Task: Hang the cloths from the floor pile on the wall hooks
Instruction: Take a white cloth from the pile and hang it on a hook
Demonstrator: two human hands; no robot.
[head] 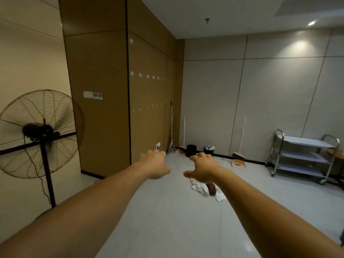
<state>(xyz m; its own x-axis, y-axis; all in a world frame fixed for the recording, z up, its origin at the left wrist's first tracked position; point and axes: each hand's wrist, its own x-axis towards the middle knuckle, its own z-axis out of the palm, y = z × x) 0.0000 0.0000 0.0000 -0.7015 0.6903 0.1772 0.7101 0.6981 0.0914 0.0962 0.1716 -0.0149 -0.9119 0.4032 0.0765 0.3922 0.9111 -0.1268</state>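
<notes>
Two bare arms reach straight out, my left hand (155, 163) and right hand (202, 169) both spread, holding nothing. The cloth pile (205, 189) lies on open floor (167, 220) under the right hand; wall hooks (148, 76) at eleven o'clock.

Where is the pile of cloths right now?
The cloth pile lies on the grey floor near the middle of the head view, just beneath the right hand.

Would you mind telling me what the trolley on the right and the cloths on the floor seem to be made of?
The trolley looks like polished stainless steel: shiny tubular frame, flat grey shelves. The cloths look like soft woven fabric, white and brown, judging by their crumpled folds; the exact fibre is unclear.
</notes>
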